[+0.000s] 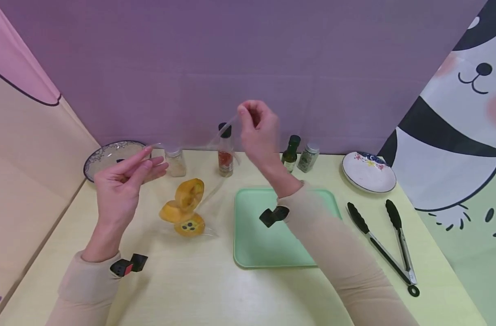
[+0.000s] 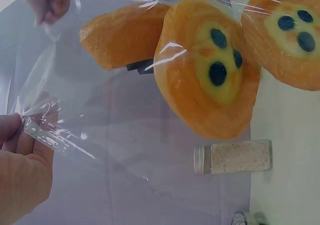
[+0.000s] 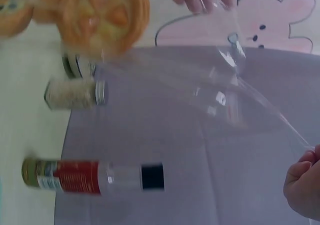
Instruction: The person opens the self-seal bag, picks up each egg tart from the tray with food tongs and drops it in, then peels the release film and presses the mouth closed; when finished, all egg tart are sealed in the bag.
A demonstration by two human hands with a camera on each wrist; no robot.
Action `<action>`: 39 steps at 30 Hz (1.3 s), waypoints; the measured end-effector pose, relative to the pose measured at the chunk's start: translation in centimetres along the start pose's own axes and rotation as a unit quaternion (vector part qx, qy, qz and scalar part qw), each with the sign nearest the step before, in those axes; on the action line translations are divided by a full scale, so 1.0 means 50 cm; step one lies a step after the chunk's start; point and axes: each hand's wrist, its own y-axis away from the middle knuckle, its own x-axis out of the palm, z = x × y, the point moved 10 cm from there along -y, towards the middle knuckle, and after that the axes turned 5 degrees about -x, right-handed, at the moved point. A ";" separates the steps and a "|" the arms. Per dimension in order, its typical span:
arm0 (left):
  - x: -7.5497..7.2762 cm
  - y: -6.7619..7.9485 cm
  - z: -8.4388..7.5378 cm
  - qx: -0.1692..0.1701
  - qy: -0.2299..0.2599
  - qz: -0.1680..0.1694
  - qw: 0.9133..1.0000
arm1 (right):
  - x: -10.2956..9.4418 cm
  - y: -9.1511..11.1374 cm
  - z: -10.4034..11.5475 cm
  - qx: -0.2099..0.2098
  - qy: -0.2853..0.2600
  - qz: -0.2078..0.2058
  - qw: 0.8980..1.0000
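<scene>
A clear plastic bag (image 2: 115, 120) hangs between my two hands, raised over the table. Several round golden pastries (image 1: 189, 225) lie low in it; dark berries top two of them in the left wrist view. My left hand (image 1: 121, 188) pinches one side of the bag's upper edge between thumb and fingers. Higher and farther right, my right hand (image 1: 261, 131) pinches the other side, pulling a strand of film taut in the right wrist view. The bag's film is so transparent in the head view that its outline mostly vanishes.
A green tray (image 1: 268, 246) lies right of the pastries, partly under my right forearm. Black-tipped tongs (image 1: 388, 253) rest at the right. Plates (image 1: 370, 174) stand at both back corners. Along the back are a red-labelled bottle (image 1: 225, 158), a dark bottle (image 1: 290, 154) and spice jars (image 1: 308, 157).
</scene>
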 end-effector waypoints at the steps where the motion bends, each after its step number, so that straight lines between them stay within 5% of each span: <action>1: -0.001 -0.001 0.001 0.001 0.004 -0.002 1.000 | -0.020 -0.002 0.005 -0.001 0.009 -0.008 1.000; 6: -0.008 -0.003 0.001 0.007 0.023 -0.011 1.000 | -0.105 -0.019 -0.013 0.012 0.013 -0.047 0.999; 17: -0.016 -0.002 -0.005 0.020 0.052 -0.021 0.998 | -0.273 -0.033 -0.083 0.067 -0.100 -0.130 0.984; 24: -0.020 -0.001 -0.003 0.023 0.054 -0.032 0.998 | -0.324 -0.007 -0.077 0.070 -0.150 -0.156 0.974; 32: -0.021 0.003 -0.001 0.031 0.052 -0.046 0.997 | -0.364 0.026 -0.048 0.014 -0.205 -0.184 0.961; 39: -0.021 0.003 0.005 0.020 0.032 -0.054 0.998 | -0.388 0.032 -0.048 0.010 -0.275 -0.203 0.940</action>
